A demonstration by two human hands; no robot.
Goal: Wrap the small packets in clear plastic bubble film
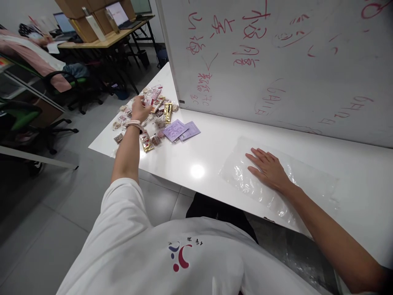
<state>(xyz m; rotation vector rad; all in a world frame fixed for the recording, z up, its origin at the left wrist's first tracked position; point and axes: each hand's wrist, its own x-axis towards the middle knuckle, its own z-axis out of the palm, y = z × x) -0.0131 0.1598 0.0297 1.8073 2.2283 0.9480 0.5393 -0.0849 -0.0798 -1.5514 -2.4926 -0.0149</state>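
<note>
My left hand [141, 110] reaches over a pile of small wrapped snacks [158, 123] at the table's left end. Its thumb stands apart from the fingers, which point into the pile; I see nothing held. Close by its fingertips lies a pink-and-white packet [150, 96]. Gold packets [168, 112] and two overlapping purple sachets [175, 130] lie to the right of that hand. Flat on a large clear plastic bag [236, 170] rests my right hand [270, 170], palm down with fingers spread. The bag lies flattened on the white table.
A whiteboard [276, 73] with red writing stands along the back of the white table [190, 157]. Beyond the left end are office chairs [61, 78], a seated person [33, 53], and a desk [113, 39] with boxes and laptops.
</note>
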